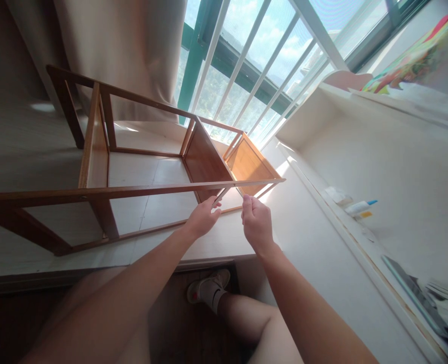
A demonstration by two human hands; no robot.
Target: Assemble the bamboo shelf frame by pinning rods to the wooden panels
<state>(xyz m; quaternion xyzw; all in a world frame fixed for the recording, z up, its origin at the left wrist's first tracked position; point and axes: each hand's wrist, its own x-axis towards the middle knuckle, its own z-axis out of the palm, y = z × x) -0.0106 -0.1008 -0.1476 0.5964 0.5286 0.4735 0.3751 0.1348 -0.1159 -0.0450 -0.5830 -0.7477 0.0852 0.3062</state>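
A brown wooden shelf frame [159,188] lies on its side on the pale surface, with flat shelf boards set across it. Near its right end, my left hand [203,218] is closed around a slim, light-coloured stick-like piece [221,195] just under the front rail. Its kind is unclear. My right hand [256,220] makes a fist a little further right, below the same rail. A thin strip shows by its fingertips, but what it grips is hidden. The middle board [206,156] and the lighter end board [251,161] stand just beyond my hands.
Behind the frame hang a beige curtain [133,55] and a window with white bars [242,65]. At the right, a white ledge [322,202] holds a small tube with a blue cap [360,207] and a dark flat object [416,293]. My leg and shoe [208,290] are below.
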